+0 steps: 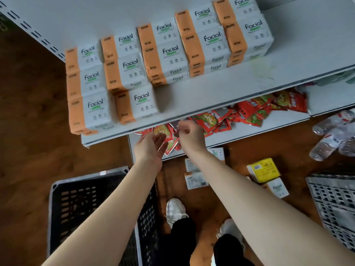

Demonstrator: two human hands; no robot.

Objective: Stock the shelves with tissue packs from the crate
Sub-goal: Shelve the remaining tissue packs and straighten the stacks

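Orange-and-white "Facial" tissue packs (pixel 167 52) stand in stacked rows on the white upper shelf (pixel 221 91). The nearest single pack (pixel 137 106) sits at the shelf's front left. My left hand (pixel 151 145) hovers just below the shelf edge, palm up, fingers straight, holding nothing. My right hand (pixel 189 136) is beside it with fingers loosely curled and nothing in them. The black crate (pixel 92 204) stands on the floor under my left forearm; no packs show inside it. Loose tissue packs (pixel 276 188) lie on the floor to the right.
Red snack packets (pixel 249 112) fill the lower shelf. Water bottles (pixel 334 137) lie at the right. A yellow pack (pixel 264 169) and a grey crate (pixel 334 204) sit on the wooden floor. My white shoes (pixel 175 210) stand between the crates.
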